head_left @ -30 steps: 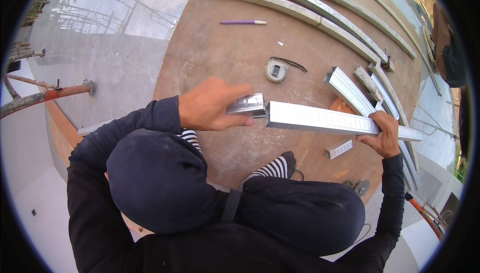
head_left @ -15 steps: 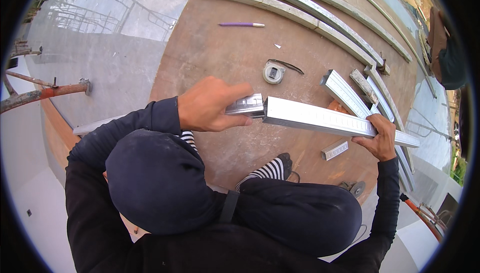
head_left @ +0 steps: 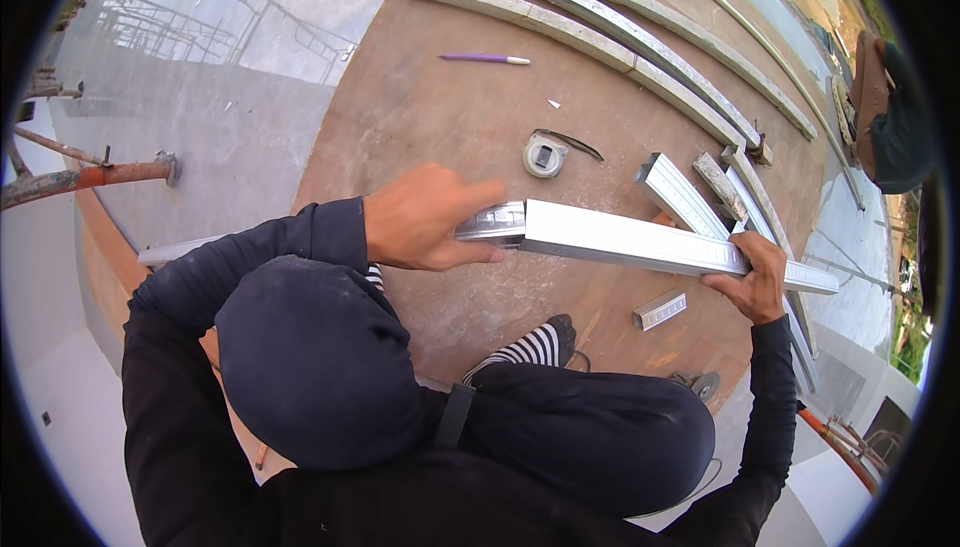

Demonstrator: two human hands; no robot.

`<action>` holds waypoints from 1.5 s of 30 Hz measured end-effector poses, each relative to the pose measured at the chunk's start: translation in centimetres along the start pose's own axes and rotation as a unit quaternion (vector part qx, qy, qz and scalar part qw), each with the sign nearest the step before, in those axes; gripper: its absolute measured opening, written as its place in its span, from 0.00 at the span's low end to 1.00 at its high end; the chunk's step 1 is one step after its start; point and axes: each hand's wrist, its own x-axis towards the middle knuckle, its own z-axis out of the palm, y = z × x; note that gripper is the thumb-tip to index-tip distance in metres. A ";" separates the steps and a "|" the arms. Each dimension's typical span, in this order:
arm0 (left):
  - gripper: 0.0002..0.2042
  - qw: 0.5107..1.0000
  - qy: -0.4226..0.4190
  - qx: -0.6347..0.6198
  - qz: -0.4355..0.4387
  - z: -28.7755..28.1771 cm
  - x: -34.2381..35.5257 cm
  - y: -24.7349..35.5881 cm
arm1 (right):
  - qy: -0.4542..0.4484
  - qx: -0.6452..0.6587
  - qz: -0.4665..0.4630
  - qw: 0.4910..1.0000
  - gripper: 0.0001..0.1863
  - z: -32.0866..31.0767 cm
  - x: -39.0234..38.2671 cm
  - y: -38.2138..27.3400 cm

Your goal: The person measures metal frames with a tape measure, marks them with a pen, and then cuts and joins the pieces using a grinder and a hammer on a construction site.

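The right hand point(head_left: 757, 277) grips a long silver metal channel point(head_left: 620, 234); at its left end, the left hand point(head_left: 420, 217) grips a shiny metal section point(head_left: 497, 220).

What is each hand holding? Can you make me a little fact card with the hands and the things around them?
Left hand: holding a shiny metal piece
Right hand: gripping a long silver channel
Meeting spot: shiny metal piece at the long silver channel's left end
On the brown board: tape measure, purple pen, short metal section
Foot: striped sock
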 end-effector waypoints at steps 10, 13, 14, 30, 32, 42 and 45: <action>0.24 0.999 -0.020 -0.021 -0.038 1.3 0.0 -1.2 | -0.029 -0.042 -0.037 0.998 0.36 -3.4 3.3 -2.0; 0.32 0.993 -0.005 -0.086 -0.075 1.4 0.0 -0.8 | -0.066 -0.050 -0.041 0.996 0.35 -3.9 5.3 -2.4; 0.36 0.990 -0.001 -0.108 -0.094 1.3 0.0 -0.6 | -0.074 -0.048 -0.044 0.995 0.35 -3.7 5.8 -2.3; 0.15 0.976 -0.020 0.079 -0.201 0.2 -10.2 -5.6 | -0.170 -0.082 -0.029 0.982 0.45 -1.2 9.6 -3.4; 0.15 0.975 -0.029 0.077 -0.204 0.2 -9.9 -5.8 | -0.163 -0.086 -0.023 0.983 0.45 -1.2 9.8 -3.8; 0.14 0.985 -0.032 0.023 -0.167 -0.3 -8.2 -6.0 | -0.174 -0.093 -0.006 0.980 0.44 -1.5 10.0 -5.2; 0.14 0.981 -0.086 -0.046 -0.169 -1.2 -8.8 -7.2 | -0.167 -0.087 -0.038 0.981 0.44 -0.8 10.6 -5.4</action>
